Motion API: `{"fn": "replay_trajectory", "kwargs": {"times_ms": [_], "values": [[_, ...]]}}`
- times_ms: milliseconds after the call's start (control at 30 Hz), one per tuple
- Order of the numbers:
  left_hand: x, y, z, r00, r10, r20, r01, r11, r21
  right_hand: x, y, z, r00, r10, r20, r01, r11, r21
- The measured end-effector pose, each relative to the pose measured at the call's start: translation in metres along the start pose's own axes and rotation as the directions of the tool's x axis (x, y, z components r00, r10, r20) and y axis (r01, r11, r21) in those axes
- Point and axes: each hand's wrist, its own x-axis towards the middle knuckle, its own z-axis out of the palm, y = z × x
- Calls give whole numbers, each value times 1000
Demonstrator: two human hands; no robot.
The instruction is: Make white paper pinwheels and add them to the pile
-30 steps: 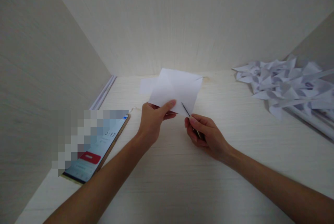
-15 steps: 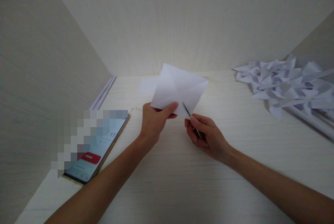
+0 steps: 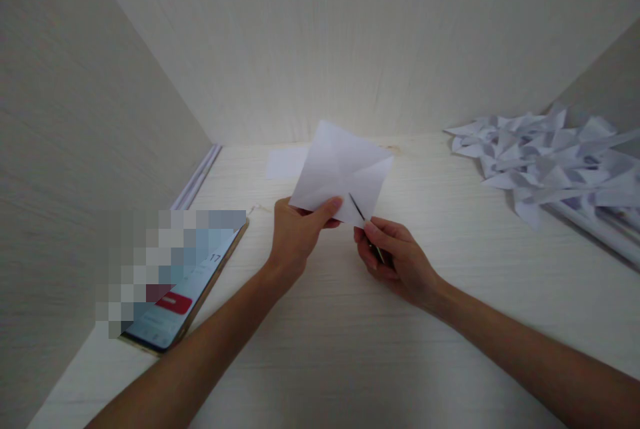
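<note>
My left hand (image 3: pixel 303 232) pinches the lower left edge of a creased square of white paper (image 3: pixel 345 162), thumb on top and fingers beneath. The sheet is held above the table, one corner pointing up. My right hand (image 3: pixel 387 252) is closed around a pair of scissors (image 3: pixel 358 207). One dark blade lies over the paper's face, running from the lower corner region toward the centre. The other blade is hidden, and most of the handle is covered by my fingers.
Another white sheet (image 3: pixel 285 163) lies behind the held one. Folded paper pinwheels (image 3: pixel 545 155) are heaped at the right over white rolled tubes (image 3: pixel 595 225). At the left are a phone (image 3: pixel 200 289), partly blurred out, and more paper tubes (image 3: pixel 197 179) along the wall (image 3: pixel 100 115).
The held paper has turned slightly, its top corner shifting right and its right corner moving a little left and down. Both hands stay nearly in place.
</note>
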Motion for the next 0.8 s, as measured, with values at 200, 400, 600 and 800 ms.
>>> {"fn": "replay_trajectory", "kwargs": {"times_ms": [200, 400, 600, 800], "values": [[-1, -1, 1, 1000, -21, 21, 21, 1000, -1, 0, 0, -1, 1000, -3, -12, 3, 1000, 3], [-2, -1, 1, 999, -34, 35, 34, 999, 2, 1, 0, -1, 1000, -10, -24, 10, 1000, 4], [-3, -2, 2, 998, -39, 41, 38, 999, 8, 1, 0, 0, 999, -23, -30, 23, 1000, 0], [-3, -4, 2, 997, -43, 63, 44, 999, -3, 0, 0, 1, 999, -28, -42, 28, 1000, -1]]}}
